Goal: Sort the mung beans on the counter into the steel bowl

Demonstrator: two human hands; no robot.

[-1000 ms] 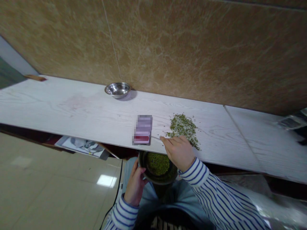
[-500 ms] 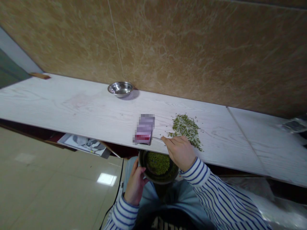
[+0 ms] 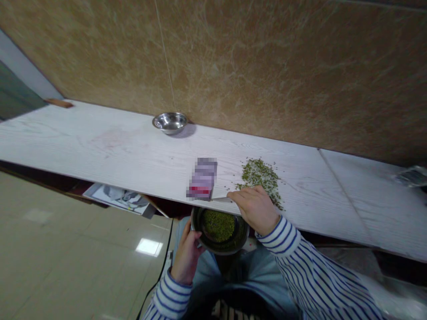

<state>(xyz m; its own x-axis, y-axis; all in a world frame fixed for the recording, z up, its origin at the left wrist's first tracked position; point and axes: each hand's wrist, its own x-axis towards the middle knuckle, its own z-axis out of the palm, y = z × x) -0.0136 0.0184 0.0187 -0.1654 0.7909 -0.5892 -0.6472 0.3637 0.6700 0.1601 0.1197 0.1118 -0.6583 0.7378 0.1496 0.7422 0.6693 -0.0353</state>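
bowl in the left hand, strip in the right

from where i stand, the left hand point(image 3: 187, 255) is clamped on the left side of a dark bowl point(image 3: 243, 234), thumb over the rim, the other fingers mostly hidden beyond it. the bowl sits just below the front edge of the table point(image 3: 300, 182), over the lap; i can't tell whether it rests there. green grains point(image 3: 218, 224) fill its middle.

the right hand point(image 3: 256, 209) is up at the table's edge, above and to the right of the bowl. its fingers are curled together on a thin pale strip point(image 3: 221, 198), which points left out of the grip towards the near corner of a box point(image 3: 203, 178). whether strip and box touch, i can't make out.

a loose green scatter point(image 3: 260, 172) lies on the table just beyond the right hand, whose knuckles hide part of its near side; contact there is unclear to me. the box, its face blurred, lies flat to the left of the scatter. further back, near the wall point(image 3: 250, 75), stands a shiny dish point(image 3: 170, 123), well apart from both hands.
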